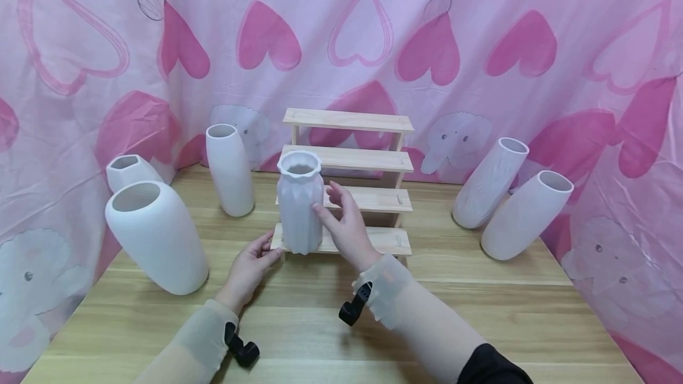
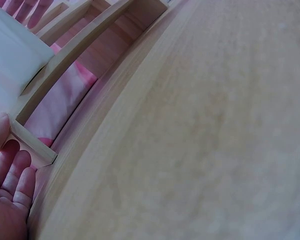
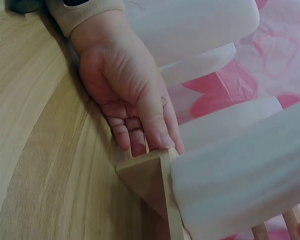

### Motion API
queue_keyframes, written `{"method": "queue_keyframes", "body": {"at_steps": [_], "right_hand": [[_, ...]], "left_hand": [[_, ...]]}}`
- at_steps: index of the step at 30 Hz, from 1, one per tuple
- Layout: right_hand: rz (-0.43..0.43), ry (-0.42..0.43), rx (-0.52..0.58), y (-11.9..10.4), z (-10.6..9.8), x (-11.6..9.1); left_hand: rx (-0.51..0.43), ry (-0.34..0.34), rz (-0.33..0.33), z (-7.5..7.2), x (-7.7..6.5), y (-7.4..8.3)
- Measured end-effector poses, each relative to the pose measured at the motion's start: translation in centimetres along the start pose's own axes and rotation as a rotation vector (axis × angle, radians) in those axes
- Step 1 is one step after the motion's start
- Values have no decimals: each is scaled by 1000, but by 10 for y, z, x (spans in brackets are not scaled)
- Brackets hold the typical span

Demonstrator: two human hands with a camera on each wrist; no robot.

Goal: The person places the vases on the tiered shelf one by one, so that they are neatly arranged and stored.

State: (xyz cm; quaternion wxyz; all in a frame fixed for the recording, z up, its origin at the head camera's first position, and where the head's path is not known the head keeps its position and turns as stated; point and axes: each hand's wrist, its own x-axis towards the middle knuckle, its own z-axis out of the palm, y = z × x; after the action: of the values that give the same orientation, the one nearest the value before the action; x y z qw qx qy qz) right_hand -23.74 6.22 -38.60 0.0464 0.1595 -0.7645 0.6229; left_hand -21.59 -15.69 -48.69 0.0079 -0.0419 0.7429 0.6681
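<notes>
A white vase with a ruffled rim and faceted body stands upright on the left part of the lowest step of a wooden tiered stand. My left hand grips that step's left end, thumb on the edge and the other fingers below and beside it, as the left wrist view shows. At the vase's right side is my right hand, its thumb tip right at the vase wall and its fingers loosely extended over the second step. In the right wrist view the vase leans across the frame beside my left hand.
On the left of the table stand a wide oval vase, a vase with an angular opening and a tall vase. Two more white vases, one textured and one smooth, stand at right. A pink heart-patterned curtain hangs behind.
</notes>
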Motion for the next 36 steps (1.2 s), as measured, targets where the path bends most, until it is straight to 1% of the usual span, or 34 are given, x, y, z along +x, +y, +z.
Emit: {"method": "queue_keyframes", "body": {"at_steps": [9,13,15,20,21,24,28,31,33,36], "right_hand": [[-36,112,-26,9,-26,-5],[-19,158,-50,13,-42,-7],[-8,177,-59,9,-50,-10],[19,234,-32,16,-76,-14],[28,252,-28,22,-82,-13],[31,318,-18,30,-101,-15],[12,411,-51,34,-127,-19],[7,480,-110,35,-146,-24],[18,521,-142,36,-157,-27],[58,566,-172,36,-172,-33]], "left_hand": [[-2,-18,-4,0,2,-3],[-5,-25,0,0,2,-3],[-11,-28,2,0,2,-3],[-9,-25,2,1,3,-3],[-8,-25,1,1,3,-3],[-8,-25,-2,1,3,-3],[-12,-22,-2,0,2,-2],[-12,-19,0,0,1,-2],[-8,-18,2,0,1,-1],[-4,-17,1,0,1,-1]]}}
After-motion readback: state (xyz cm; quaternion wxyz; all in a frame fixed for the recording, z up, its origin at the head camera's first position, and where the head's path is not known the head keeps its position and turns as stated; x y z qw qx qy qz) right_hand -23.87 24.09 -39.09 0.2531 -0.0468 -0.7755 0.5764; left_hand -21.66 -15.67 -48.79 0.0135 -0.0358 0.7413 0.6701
